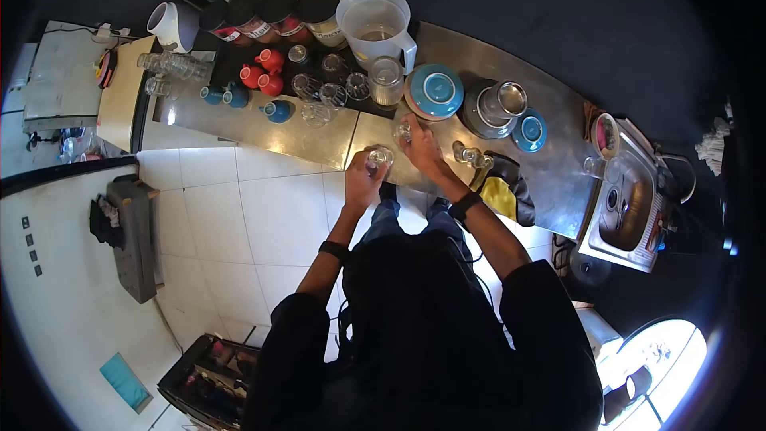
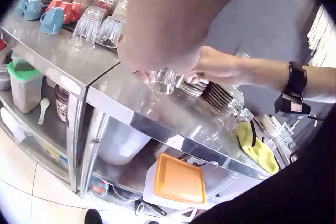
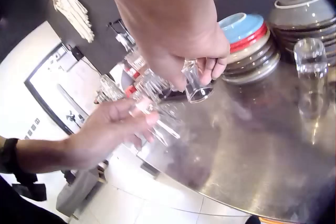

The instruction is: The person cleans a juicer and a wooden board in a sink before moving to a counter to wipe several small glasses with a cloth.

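Above the steel counter's front edge, my left hand (image 1: 364, 185) grips a clear glass (image 1: 381, 158), with fingers and thumb around its side. My right hand (image 1: 424, 149) pinches a small clear glass (image 3: 197, 88) upside down, its rim close over the counter in the right wrist view. The two hands are near each other. In the left wrist view the left hand and forearm hide much of the glass (image 2: 164, 81). Just right of the right hand, a few small shot glasses (image 1: 469, 155) are on the counter. A stack of saucers with a blue one (image 1: 437, 89) on top stands behind.
Upturned glasses (image 1: 331, 94), red cups (image 1: 270, 82) and blue cups (image 1: 277, 111) stand to the left. A plastic measuring jug (image 1: 373, 16) and lidded jars (image 1: 319, 12) are behind. A yellow cloth (image 1: 499, 195) hangs at the front edge; a sink (image 1: 625, 211) is far right.
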The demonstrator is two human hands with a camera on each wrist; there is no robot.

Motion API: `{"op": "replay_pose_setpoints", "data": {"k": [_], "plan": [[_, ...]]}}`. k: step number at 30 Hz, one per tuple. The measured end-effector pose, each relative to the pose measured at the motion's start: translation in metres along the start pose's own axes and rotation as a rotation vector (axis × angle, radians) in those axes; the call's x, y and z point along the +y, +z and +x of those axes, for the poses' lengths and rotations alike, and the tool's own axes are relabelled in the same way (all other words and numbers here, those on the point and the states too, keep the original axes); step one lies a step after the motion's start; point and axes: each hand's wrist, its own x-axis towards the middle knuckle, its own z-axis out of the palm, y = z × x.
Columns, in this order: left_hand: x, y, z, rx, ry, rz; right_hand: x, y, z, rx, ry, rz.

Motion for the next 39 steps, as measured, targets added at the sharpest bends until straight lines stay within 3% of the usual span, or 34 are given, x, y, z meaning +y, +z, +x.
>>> {"op": "replay_pose_setpoints", "data": {"k": [1, 3, 7, 10, 12, 16, 22, 25, 27, 28, 29, 30, 31, 34, 36, 39], "plan": [[-0.004, -0.005, 0.002, -0.001, -0.03, 0.007, 0.002, 0.009, 0.002, 0.002, 0.005, -0.003], [-0.01, -0.014, 0.003, -0.004, -0.064, 0.01, 0.005, 0.021, 0.004, 0.187, -0.146, 0.036], [-0.022, -0.016, 0.004, 0.008, -0.138, -0.085, 0.0, 0.03, 0.008, 0.144, -0.035, 0.076], [-0.032, -0.014, 0.005, 0.007, -0.182, -0.144, -0.005, 0.028, 0.005, 0.175, 0.002, 0.018], [-0.033, -0.012, 0.007, -0.01, -0.207, -0.162, -0.005, 0.027, 0.003, 0.205, -0.071, -0.029], [-0.018, -0.013, 0.012, -0.028, -0.201, -0.315, -0.003, 0.024, 0.003, 0.309, 0.007, -0.075], [-0.014, -0.005, 0.023, -0.153, -0.254, -0.587, -0.014, 0.007, -0.015, 0.309, 0.011, 0.234], [-0.01, -0.008, 0.029, -0.221, -0.331, -0.765, -0.022, -0.007, -0.03, 0.435, -0.05, 0.258], [0.0, -0.012, 0.03, -0.276, -0.387, -0.874, -0.035, -0.023, -0.04, 0.222, -0.003, 0.524], [0.011, -0.016, 0.032, -0.288, -0.407, -1.021, -0.036, -0.029, -0.042, 0.234, 0.001, 0.521], [0.021, -0.02, 0.035, -0.299, -0.427, -1.168, -0.037, -0.036, -0.043, 0.097, 0.009, 0.58], [0.026, -0.02, 0.037, -0.318, -0.409, -1.173, -0.041, -0.043, -0.044, -0.043, 0.016, 0.638], [0.029, -0.022, 0.037, -0.327, -0.408, -1.174, -0.044, -0.048, -0.045, -0.034, 0.019, 0.638], [0.034, -0.023, 0.037, -0.35, -0.457, -1.265, -0.046, -0.071, -0.052, 0.091, 0.002, 0.621], [0.031, -0.026, 0.037, -0.335, -0.509, -1.444, -0.033, -0.092, -0.064, 0.296, -0.041, 0.42], [0.014, -0.024, 0.036, -0.322, -0.603, -1.529, 0.025, -0.116, -0.09, 0.596, 0.184, 0.21]]}}
